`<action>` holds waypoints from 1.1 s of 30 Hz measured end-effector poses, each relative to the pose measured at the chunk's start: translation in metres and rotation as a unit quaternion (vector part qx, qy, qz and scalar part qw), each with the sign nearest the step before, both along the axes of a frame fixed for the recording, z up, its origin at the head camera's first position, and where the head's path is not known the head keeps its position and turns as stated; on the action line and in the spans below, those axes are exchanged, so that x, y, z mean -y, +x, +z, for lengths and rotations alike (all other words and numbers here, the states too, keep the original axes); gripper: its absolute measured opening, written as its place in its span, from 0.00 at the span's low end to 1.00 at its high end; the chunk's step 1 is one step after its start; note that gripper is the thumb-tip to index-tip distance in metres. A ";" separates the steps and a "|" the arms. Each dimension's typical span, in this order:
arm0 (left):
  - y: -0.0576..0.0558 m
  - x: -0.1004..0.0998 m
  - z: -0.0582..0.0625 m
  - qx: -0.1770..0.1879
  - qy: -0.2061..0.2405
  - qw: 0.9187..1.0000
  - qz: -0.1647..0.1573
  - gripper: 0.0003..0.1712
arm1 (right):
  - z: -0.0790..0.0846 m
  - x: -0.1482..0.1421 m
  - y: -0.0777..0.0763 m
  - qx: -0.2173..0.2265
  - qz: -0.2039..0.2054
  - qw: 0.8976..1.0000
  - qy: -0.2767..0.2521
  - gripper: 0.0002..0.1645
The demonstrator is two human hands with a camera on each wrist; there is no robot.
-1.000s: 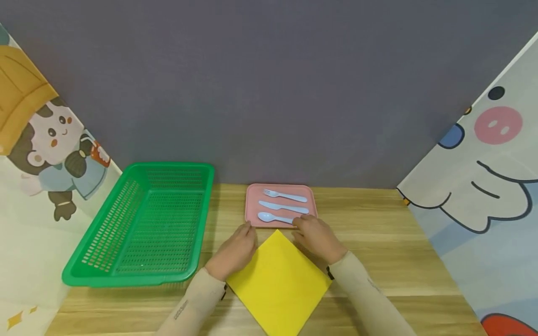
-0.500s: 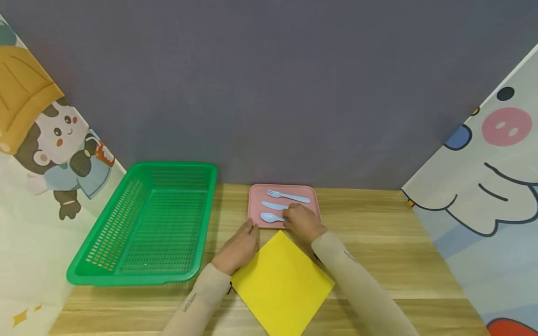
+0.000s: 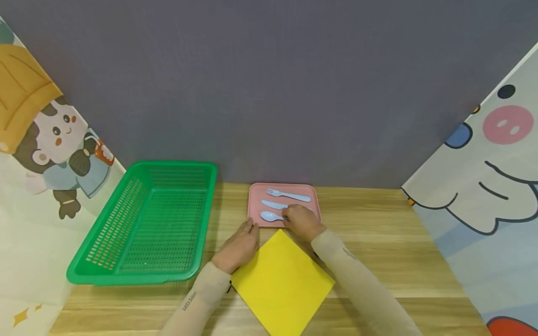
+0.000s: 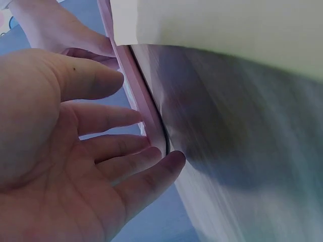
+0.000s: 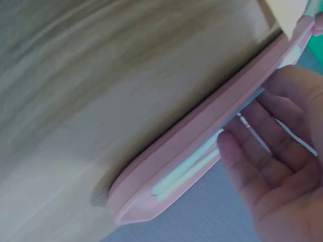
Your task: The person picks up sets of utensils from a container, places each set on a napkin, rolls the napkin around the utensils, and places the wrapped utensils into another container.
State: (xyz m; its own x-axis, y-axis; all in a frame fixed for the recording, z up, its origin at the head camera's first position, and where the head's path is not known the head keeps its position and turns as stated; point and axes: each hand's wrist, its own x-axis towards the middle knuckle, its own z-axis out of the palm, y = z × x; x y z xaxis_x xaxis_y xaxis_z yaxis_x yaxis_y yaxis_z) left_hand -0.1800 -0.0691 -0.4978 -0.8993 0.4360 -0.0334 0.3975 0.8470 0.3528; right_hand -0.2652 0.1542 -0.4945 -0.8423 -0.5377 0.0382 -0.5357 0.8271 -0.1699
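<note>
A pink tray lies near the back of the table, holding a pale blue fork, knife and spoon. My right hand pinches the spoon's handle, which its fingers mostly hide, while the bowl points left. It also covers the knife's handle end in the head view. At the tray's front left corner, my left hand touches the edge with fingers extended. The left wrist view shows those fingertips along the tray's side. A yellow square sheet lies cornerwise in front of the tray.
A large green perforated basket stands to the left on the wooden table. A dark grey panel rises right behind the tray. Cartoon-printed panels flank the table on both sides.
My right hand has moved left and slightly back from the tray's front right corner onto the spoon's handle. My left hand stays at the front left corner. The head view has shifted slightly.
</note>
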 end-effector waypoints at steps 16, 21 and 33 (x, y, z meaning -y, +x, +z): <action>0.026 0.004 0.002 -0.101 0.008 0.994 -0.044 0.26 | 0.032 -0.004 0.030 -0.056 0.009 0.998 -0.039 0.16; 0.050 0.007 0.006 -0.123 -0.028 0.989 -0.080 0.27 | 0.039 -0.001 0.054 -0.049 -0.003 0.996 -0.069 0.17; 0.088 0.001 0.014 -0.112 -0.048 0.987 -0.103 0.25 | 0.032 0.009 0.087 -0.033 -0.071 0.991 -0.112 0.14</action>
State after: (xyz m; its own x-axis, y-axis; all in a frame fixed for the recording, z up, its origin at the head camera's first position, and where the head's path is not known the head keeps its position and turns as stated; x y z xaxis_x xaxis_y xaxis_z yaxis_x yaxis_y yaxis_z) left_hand -0.0916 -0.0698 -0.4836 -0.7816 0.6146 0.1063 0.6236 0.7656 0.1582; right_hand -0.1785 0.1452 -0.4625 -0.9006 -0.3854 0.2010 -0.4325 0.8405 -0.3263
